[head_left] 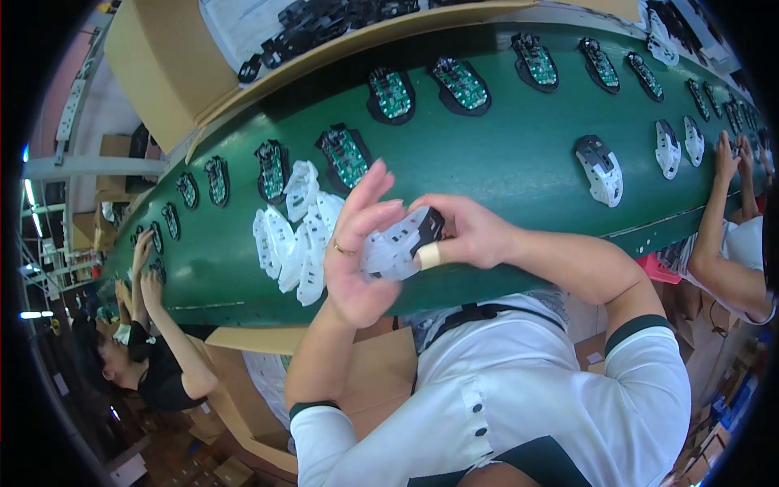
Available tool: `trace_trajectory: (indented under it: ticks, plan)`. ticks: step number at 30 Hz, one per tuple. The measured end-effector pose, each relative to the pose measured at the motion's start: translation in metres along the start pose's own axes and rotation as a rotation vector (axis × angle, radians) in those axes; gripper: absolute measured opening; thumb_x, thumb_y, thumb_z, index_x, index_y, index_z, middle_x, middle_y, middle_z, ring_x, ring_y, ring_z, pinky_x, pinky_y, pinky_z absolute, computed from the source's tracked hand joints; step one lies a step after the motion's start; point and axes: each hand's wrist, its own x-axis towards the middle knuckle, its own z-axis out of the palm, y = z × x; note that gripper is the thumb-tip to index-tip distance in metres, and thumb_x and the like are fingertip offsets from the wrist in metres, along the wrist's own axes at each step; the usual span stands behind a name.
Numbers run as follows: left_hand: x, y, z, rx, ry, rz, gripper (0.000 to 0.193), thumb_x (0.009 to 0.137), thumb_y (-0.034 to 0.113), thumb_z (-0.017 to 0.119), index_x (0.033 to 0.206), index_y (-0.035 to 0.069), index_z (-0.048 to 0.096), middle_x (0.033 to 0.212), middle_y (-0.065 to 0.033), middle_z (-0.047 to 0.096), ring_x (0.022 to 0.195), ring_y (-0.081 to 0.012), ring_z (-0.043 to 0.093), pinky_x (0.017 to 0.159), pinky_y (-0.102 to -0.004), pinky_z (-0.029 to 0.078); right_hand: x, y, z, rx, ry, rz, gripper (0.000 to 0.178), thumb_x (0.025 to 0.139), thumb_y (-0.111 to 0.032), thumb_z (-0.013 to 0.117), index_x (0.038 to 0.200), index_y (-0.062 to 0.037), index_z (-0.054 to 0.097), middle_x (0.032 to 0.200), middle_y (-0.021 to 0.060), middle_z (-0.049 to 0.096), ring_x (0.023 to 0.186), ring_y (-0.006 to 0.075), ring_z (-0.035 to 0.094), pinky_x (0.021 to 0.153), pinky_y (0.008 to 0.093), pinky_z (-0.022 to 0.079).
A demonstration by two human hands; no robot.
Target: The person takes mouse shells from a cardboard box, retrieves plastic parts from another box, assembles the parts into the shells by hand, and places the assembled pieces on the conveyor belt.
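In front of my chest I hold a computer mouse top shell [398, 247], white with a black end. My right hand [475, 234] pinches the black end, a pale bandage round its thumb. My left hand [357, 252], with a ring, is curved round the white end, its upper fingers stretched upward. The left palm partly hides the shell. Just left of that hand lies a pile of loose white mouse shells [280, 243] on the green work surface [495, 154]. Behind it rests an open mouse base with a green circuit board [344, 156].
Several more mouse bases [461, 84] line the far side. Assembled white-and-black mice [600, 170] lie to the right. A cardboard box [166, 69] of black parts stands beyond; another open box [373, 369] sits below. Co-workers' hands [726, 156] are at both ends.
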Motion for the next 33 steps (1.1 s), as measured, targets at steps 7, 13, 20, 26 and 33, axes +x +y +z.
trace_trajectory:
  ticks: [7,13,20,26,33]
  plan:
    - [-0.007,-0.01,0.017,0.733,0.028,0.291,0.053,0.075,0.016,0.084,0.122,-0.002,0.068,0.108,-0.0189,0.071,0.091,-0.0347,0.066,0.078,-0.0429,0.054,-0.003,-0.001,0.003,-0.996,0.317,-0.692,0.069,0.073,-0.008,0.086,0.136,-0.006,0.059,0.118,0.0149,0.07,0.103,0.0372,0.07,0.085,0.044,0.058]
    - [-0.013,-0.004,0.012,0.811,0.107,0.365,0.042,0.075,0.025,0.083,0.108,0.003,0.07,0.087,-0.0107,0.059,0.074,-0.0288,0.052,0.065,-0.0395,0.044,-0.003,-0.011,-0.002,-0.957,0.208,-0.833,0.073,0.072,-0.008,0.089,0.138,-0.0005,0.059,0.134,0.0194,0.068,0.119,0.0398,0.069,0.097,0.048,0.058]
    - [-0.02,-0.008,-0.004,0.516,0.116,0.415,0.036,0.08,0.038,0.074,0.089,0.006,0.061,0.078,-0.0093,0.052,0.067,-0.0258,0.045,0.057,-0.0379,0.037,0.003,-0.014,-0.001,-0.932,-0.006,-0.898,0.056,0.083,-0.023,0.086,0.131,-0.0014,0.067,0.139,0.0177,0.067,0.12,0.0341,0.07,0.098,0.0434,0.058]
    - [-0.024,-0.009,-0.002,0.438,0.101,0.399,0.033,0.087,0.035,0.071,0.093,0.004,0.061,0.08,-0.0112,0.057,0.067,-0.0271,0.048,0.059,-0.039,0.04,0.003,-0.005,0.011,-0.838,-0.023,-0.925,0.046,0.092,-0.019,0.077,0.131,0.0023,0.065,0.134,0.0195,0.07,0.115,0.0355,0.072,0.093,0.0443,0.06]
    - [-0.022,-0.018,0.013,0.586,0.075,0.267,0.058,0.079,0.013,0.082,0.132,0.0,0.06,0.12,-0.0196,0.064,0.101,-0.0371,0.065,0.085,-0.0409,0.054,-0.005,-0.022,-0.018,-0.613,0.257,-0.545,0.037,0.096,-0.01,0.056,0.13,0.0028,0.064,0.111,0.0192,0.075,0.097,0.0328,0.075,0.089,0.04,0.059]
